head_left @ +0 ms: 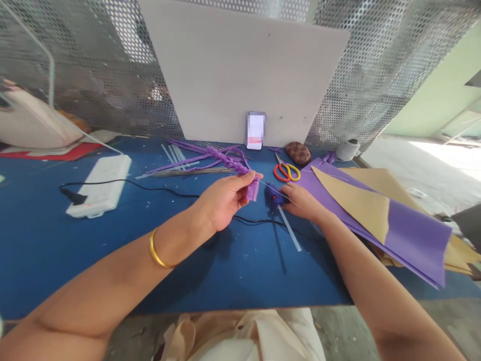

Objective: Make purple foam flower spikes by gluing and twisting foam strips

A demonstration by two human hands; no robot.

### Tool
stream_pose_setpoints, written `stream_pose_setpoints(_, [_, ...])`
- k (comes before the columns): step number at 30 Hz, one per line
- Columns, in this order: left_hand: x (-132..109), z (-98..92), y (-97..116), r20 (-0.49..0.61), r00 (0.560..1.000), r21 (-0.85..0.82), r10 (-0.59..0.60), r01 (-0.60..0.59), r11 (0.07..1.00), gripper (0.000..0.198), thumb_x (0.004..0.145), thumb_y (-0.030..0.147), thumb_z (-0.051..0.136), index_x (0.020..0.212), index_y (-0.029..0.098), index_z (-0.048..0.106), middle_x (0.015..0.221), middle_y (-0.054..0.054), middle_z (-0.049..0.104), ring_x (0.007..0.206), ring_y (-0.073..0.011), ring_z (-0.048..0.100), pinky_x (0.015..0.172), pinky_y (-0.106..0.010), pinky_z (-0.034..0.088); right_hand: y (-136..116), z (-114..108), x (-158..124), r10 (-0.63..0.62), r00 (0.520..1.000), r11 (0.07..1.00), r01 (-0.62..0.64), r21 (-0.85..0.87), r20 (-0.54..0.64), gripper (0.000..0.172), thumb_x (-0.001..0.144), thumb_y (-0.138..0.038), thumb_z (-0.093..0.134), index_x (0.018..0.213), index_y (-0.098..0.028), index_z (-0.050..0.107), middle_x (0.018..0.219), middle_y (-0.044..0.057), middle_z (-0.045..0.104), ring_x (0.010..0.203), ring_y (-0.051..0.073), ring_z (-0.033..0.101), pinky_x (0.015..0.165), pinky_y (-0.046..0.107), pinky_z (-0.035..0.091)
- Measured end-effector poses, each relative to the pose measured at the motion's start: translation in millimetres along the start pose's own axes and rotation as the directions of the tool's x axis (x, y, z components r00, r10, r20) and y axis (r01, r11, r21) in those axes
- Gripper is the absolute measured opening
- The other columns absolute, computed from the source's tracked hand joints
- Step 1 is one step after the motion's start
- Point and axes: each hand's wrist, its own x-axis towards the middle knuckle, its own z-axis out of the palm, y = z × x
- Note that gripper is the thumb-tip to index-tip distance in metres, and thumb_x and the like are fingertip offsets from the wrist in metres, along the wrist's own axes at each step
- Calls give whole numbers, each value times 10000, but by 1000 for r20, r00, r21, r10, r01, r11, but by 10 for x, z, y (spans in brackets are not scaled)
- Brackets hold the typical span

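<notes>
My left hand (225,200), with a gold bangle on the wrist, is closed over the table. Pinched in its fingers is a ruffled purple paper flower spike (229,160) on a thin wire stem, with a flat purple paper end (253,190) hanging at the fingertips. The wire (276,189) runs on toward my right hand (302,201). That hand is closed around a blue hot glue gun (273,194) just right of the flower spike; a clear glue stick (289,228) sticks out of its back toward me. My right fingertips are partly hidden.
Red-and-yellow-handled scissors (287,172) and a brown checked pouch (298,152) lie behind the glue gun. Purple and tan paper sheets (376,215) cover the right side. A phone (255,131) leans on the white board. Left are glue sticks (175,155), a power strip (99,185) and its black cable.
</notes>
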Motion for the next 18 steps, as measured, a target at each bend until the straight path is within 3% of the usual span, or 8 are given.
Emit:
stream_pose_setpoints(4, [-34, 30, -80, 85, 996, 76, -9, 3, 997, 269, 716, 372, 808, 882, 163, 780, 705, 11, 603, 657, -73, 508, 606, -196, 385, 20, -144, -58, -12, 1000, 999, 11, 36, 11, 349, 804, -183, 636, 1149, -137, 647, 1167, 142, 657, 1066, 280, 595, 889, 373, 419])
stream_pose_setpoints(7, [-58, 55, -130, 146, 989, 133, -1, -18, 991, 275, 722, 415, 796, 879, 189, 788, 710, 9, 623, 656, -81, 493, 648, -212, 387, -86, -246, -103, 85, 991, 939, -44, 340, -106, 300, 876, -263, 594, 1139, -141, 673, 1173, 130, 675, 1049, 259, 611, 893, 379, 431])
stream_pose_setpoints(9, [-73, 72, -165, 189, 982, 173, -22, -12, 985, 248, 728, 410, 791, 866, 204, 792, 755, -2, 661, 691, -93, 510, 694, -223, 395, -218, -285, -138, 168, 976, 747, -33, 664, -140, 282, 901, -358, 581, 1069, -171, 708, 1066, 85, 708, 954, 213, 630, 855, 352, 449])
stream_pose_setpoints(11, [-85, 86, -201, 225, 972, 205, -64, 17, 979, 215, 721, 390, 797, 846, 215, 793, 800, -12, 692, 747, -110, 540, 739, -237, 400, -364, -297, -177, 121, 989, 474, 23, 880, -91, 300, 893, -420, 597, 1046, -196, 726, 955, 45, 709, 854, 166, 619, 798, 313, 458])
stream_pose_setpoints(14, [-94, 96, -251, 259, 955, 235, -143, 81, 969, 192, 688, 366, 822, 813, 225, 789, 842, -15, 712, 810, -133, 569, 782, -263, 406, -531, -294, -229, 6, 1000, 139, 15, 990, -16, 264, 856, -416, 659, 998, -209, 742, 765, -4, 653, 698, 110, 553, 722, 272, 450])
stream_pose_setpoints(18, [-94, 96, -295, 271, 943, 300, -191, 106, 948, 194, 666, 363, 835, 789, 223, 779, 836, -7, 705, 807, -139, 572, 800, -287, 402, -604, -308, -254, -45, 997, -64, -63, 996, 60, 208, 760, -316, 770, 914, -180, 739, 789, 5, 668, 673, 96, 559, 663, 244, 459])
